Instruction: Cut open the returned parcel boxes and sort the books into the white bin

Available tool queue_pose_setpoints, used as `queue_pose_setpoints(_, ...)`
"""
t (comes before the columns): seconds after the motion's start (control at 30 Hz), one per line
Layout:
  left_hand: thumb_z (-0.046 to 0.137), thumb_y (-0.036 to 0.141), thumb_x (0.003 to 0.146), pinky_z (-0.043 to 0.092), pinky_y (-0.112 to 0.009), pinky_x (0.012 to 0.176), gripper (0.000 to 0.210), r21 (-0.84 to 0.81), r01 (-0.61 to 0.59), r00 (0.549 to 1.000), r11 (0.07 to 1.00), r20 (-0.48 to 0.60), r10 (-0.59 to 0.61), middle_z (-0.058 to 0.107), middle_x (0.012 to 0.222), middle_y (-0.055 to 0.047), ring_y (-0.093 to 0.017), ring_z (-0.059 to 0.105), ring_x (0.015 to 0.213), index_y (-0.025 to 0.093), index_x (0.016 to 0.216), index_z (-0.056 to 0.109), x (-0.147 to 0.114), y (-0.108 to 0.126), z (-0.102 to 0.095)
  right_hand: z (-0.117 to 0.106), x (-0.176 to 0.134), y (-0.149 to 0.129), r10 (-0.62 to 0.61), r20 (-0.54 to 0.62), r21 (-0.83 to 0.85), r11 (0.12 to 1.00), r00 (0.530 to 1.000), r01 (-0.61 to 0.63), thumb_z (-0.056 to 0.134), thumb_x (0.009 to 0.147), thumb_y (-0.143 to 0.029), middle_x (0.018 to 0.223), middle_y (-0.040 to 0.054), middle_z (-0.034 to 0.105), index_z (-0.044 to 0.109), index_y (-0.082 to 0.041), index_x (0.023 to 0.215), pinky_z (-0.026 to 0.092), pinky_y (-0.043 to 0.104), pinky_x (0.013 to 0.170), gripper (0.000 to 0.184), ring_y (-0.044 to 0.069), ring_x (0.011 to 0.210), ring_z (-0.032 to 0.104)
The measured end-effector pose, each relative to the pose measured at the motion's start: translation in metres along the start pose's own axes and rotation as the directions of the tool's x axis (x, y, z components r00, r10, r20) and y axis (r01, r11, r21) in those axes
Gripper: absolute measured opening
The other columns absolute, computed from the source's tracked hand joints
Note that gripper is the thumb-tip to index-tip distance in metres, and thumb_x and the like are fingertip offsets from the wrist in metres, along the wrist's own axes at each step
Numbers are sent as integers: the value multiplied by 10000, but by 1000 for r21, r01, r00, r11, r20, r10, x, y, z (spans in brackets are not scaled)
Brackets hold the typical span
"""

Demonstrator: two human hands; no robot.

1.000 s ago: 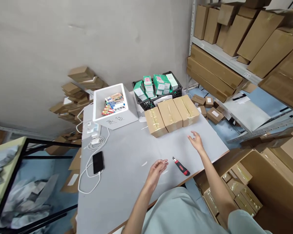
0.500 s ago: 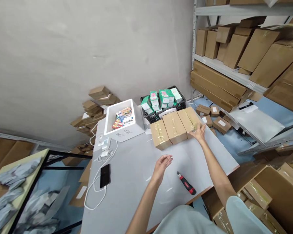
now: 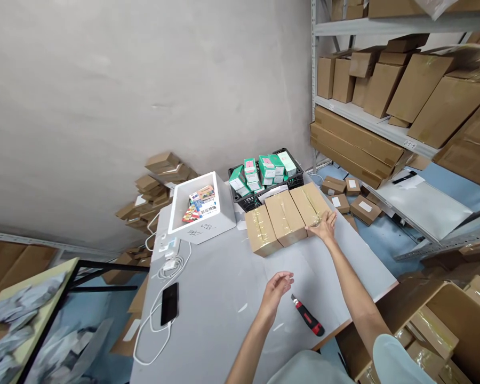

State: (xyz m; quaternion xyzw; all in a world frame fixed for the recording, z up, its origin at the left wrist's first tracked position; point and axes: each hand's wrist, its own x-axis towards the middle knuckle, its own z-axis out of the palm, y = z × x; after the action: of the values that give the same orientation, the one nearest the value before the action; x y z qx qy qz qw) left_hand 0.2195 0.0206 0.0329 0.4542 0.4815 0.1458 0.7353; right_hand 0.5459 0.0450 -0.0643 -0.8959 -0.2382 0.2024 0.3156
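Three taped cardboard boxes stand side by side on the table: a left box (image 3: 263, 230), a middle box (image 3: 285, 216) and a right box (image 3: 309, 200). My right hand (image 3: 323, 226) grips the near end of the right box, thumb on one side and fingers on the other. Over the table in front of the boxes, my left hand (image 3: 278, 289) is empty, its fingers loosely bent and apart. Just right of it lies a red and black utility knife (image 3: 309, 316), its blade end toward the boxes.
Behind the boxes sits a black crate (image 3: 250, 202) of green and white cartons. A white foam box (image 3: 224, 224) holding colourful packets is left of them. A phone (image 3: 170, 304) on a white cable lies at the left. Shelves (image 3: 364, 112) of cartons stand right.
The view has tilted up slightly. My left hand has shifted a little to the right, toward the knife. My right hand stays on the right box.
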Motion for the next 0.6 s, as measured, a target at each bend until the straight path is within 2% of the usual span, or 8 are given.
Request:
queue_pose_setpoints(0.13,969,782,582,543,-521,1147,707,40,30,999,999,-19,-29,812,1311,-192,-394,778,1236,226,986,805,-5,-13,-14,8,2,4,-7,-23,-43,999,1000,6,911,621,-807,1831,401,-108,98,3,1769,229,613,1351,1624,563,1728,-8)
queue_pose_setpoints(0.3,954,841,537,544,-513,1154,803,56,11,1000,998,-3,-11,812,1306,-188,-387,775,1236,210,1004,788,-5,-8,-18,8,1,4,-73,-103,-133,989,992,59,920,669,-682,1784,433,140,230,4,1723,265,618,1327,1434,585,1666,203)
queue_pose_setpoints(0.47,954,833,564,548,-498,1148,792,28,-32,998,999,54,31,812,1303,-182,-374,773,1234,208,1024,796,-12,-5,-12,1,-17,6,-79,-161,-141,988,984,56,918,666,-596,1749,441,184,268,28,1707,281,611,1313,1377,594,1610,294)
queue_pose_setpoints(0.6,960,831,557,558,-485,1124,805,-1,-30,994,1000,107,30,810,1293,-189,-366,779,1206,198,1027,801,-23,-13,-9,-8,-47,22,-52,-225,-104,994,973,29,917,657,-578,1731,438,220,299,21,1694,305,634,1292,1348,602,1596,311)
